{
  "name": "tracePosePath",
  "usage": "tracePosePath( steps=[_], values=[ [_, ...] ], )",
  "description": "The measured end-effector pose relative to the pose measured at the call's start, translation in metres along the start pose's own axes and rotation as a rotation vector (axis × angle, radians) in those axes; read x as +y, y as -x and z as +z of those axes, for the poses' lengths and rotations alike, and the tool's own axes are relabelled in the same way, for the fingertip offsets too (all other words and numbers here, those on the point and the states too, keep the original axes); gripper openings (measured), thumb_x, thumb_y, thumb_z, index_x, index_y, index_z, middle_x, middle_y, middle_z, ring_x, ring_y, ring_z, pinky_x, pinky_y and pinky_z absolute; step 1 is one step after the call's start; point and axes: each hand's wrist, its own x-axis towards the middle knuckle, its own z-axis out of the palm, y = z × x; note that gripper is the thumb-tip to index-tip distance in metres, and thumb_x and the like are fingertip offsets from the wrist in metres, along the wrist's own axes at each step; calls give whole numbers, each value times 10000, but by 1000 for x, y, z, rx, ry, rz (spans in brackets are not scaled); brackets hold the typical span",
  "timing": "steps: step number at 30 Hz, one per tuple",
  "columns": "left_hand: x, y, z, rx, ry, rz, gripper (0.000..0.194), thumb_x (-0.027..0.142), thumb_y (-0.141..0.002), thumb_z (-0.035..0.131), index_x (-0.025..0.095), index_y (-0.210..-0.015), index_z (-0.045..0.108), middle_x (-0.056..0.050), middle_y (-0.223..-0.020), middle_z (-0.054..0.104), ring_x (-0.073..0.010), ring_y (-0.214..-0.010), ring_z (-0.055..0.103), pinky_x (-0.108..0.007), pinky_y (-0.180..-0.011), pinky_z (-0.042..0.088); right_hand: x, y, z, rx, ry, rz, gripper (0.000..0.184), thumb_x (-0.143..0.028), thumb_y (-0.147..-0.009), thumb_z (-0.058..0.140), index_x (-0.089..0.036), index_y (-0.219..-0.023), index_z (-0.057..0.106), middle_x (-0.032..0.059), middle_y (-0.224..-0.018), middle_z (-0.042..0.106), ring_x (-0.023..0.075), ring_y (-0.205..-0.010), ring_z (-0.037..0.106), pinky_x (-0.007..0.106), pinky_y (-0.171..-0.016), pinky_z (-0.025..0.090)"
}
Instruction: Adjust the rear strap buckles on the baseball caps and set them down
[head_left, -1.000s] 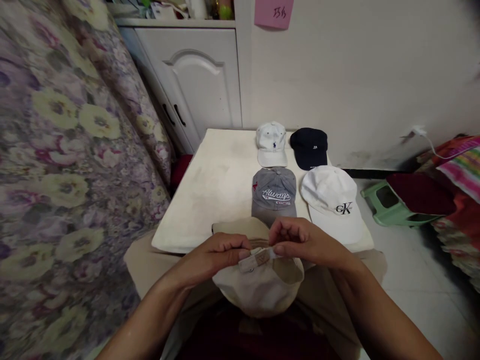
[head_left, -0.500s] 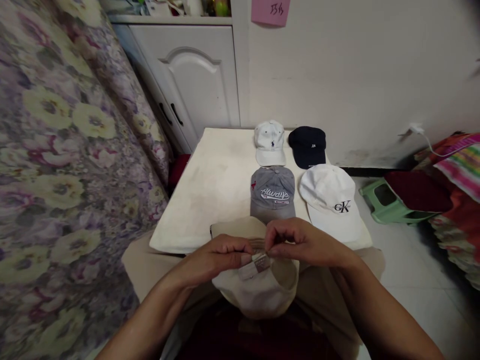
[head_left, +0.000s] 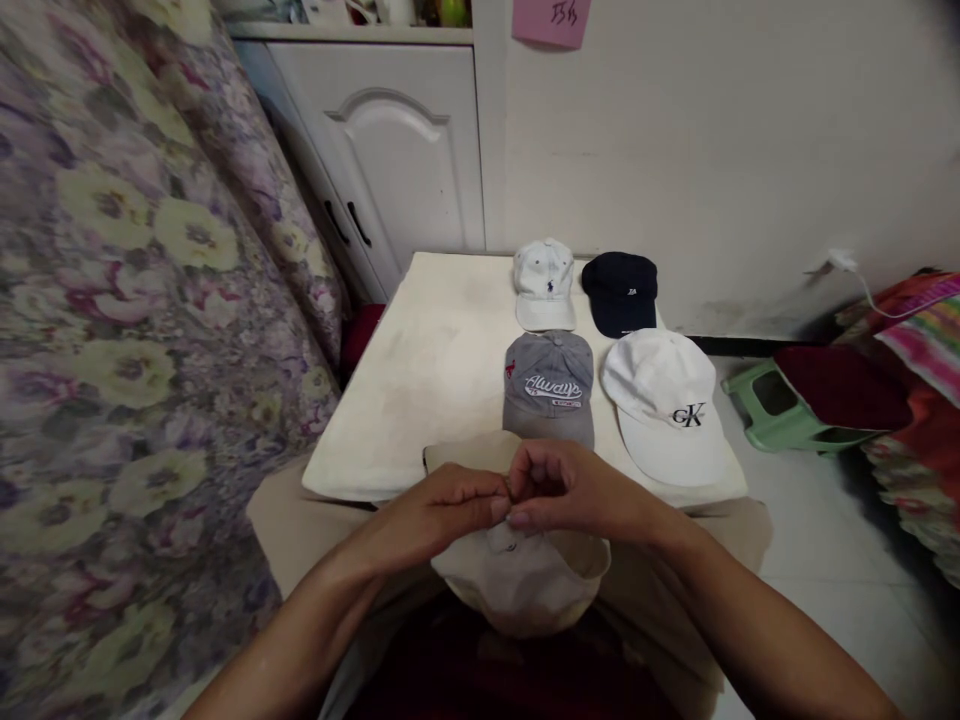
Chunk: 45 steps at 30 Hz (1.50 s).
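Note:
A beige baseball cap [head_left: 525,590] rests over my lap at the table's near edge, its opening facing up and to the right. My left hand [head_left: 457,505] is closed in a pinch at the cap's back strap. Close against it, my right hand [head_left: 566,490] pinches the same strap area, the fingertips of both hands nearly touching. The strap itself is mostly hidden by my fingers. Just beyond lies a grey cap [head_left: 551,390] with white lettering. To its right is a white cap [head_left: 664,400] with black letters.
On the cream table [head_left: 420,370], a small white cap [head_left: 545,285] and a navy cap [head_left: 621,293] lie at the back. A floral curtain [head_left: 150,350] hangs on the left. A green stool [head_left: 780,405] stands at the right, and a white cabinet [head_left: 405,160] behind.
My right hand has moved left, up against my left hand. The label inside the cap that showed between them is now covered or turned away. The view has shifted slightly.

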Motion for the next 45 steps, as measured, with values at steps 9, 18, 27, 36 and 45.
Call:
tracePosePath(
  steps=[9, 18, 27, 36, 45],
  values=[
    [2, 15, -3, 35, -155, 67, 202, 336, -974, 533, 186, -994, 668, 9, -831, 595, -133, -733, 474, -237, -660, 355, 8, -1, -5, 21, -74, -49, 330, -331, -697, 861, -181, -805, 588, -54, -688, 602, 86, -584, 535, 217, -557, 431],
    [-3, 18, 7, 218, -48, 51, 193, 351, -979, 540, 195, -1012, 648, -3, -905, 618, -148, -804, 509, -249, -684, 375, 17, -5, -4, 1, -94, -57, 308, -278, -720, 847, -177, -862, 593, -55, -721, 580, 76, -606, 495, 199, -557, 379],
    [-13, 18, 12, 301, -117, 32, 216, 376, -986, 508, 193, -1033, 610, 3, -854, 602, -154, -763, 494, -255, -656, 362, 37, -10, 8, 78, -230, -90, 283, -204, -710, 797, -180, -889, 579, -45, -752, 596, 86, -618, 504, 203, -561, 359],
    [-14, 19, 8, 195, -78, 23, 191, 339, -945, 549, 169, -890, 617, 9, -823, 571, -146, -753, 476, -246, -656, 351, 26, -7, 10, 124, -17, -146, 153, -167, -736, 722, -178, -852, 623, -32, -745, 600, 114, -652, 527, 240, -615, 386],
    [-12, 13, 9, 239, 75, -25, 298, 429, -870, 642, 133, -844, 626, 17, -746, 517, -125, -684, 408, -238, -605, 285, 9, 1, 5, 142, 403, -416, 176, -93, -805, 717, -215, -930, 699, 24, -1006, 638, 182, -939, 617, 329, -848, 476]
  ],
)
